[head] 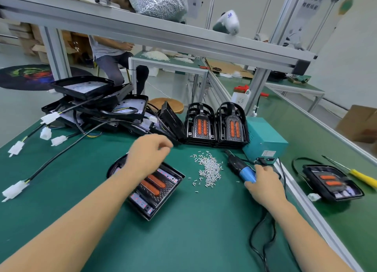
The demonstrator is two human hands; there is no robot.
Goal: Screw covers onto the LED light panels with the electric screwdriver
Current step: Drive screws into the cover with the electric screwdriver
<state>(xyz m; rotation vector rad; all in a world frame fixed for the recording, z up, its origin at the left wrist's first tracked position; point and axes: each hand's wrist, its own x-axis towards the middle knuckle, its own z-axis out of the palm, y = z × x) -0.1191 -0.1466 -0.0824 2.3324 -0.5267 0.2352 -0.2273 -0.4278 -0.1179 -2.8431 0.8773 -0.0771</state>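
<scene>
An LED light panel point(157, 190) with two orange lenses lies flat on the green table in front of me. My left hand point(149, 155) hovers above its far end, blurred, fingers loosely curled, holding nothing that I can see. My right hand point(263, 182) grips the blue handle of the electric screwdriver point(238, 165), which lies low over the table and points up-left toward a pile of small silver screws point(210, 169). Two stacks of black covers with orange lenses point(216, 125) stand behind the screws.
A heap of black panels with cables and white connectors point(91, 106) fills the far left. A teal power box point(263, 139) sits at the right. Beyond the rail lie another panel point(332, 184) and a yellow screwdriver point(361, 176). A person sits in the background.
</scene>
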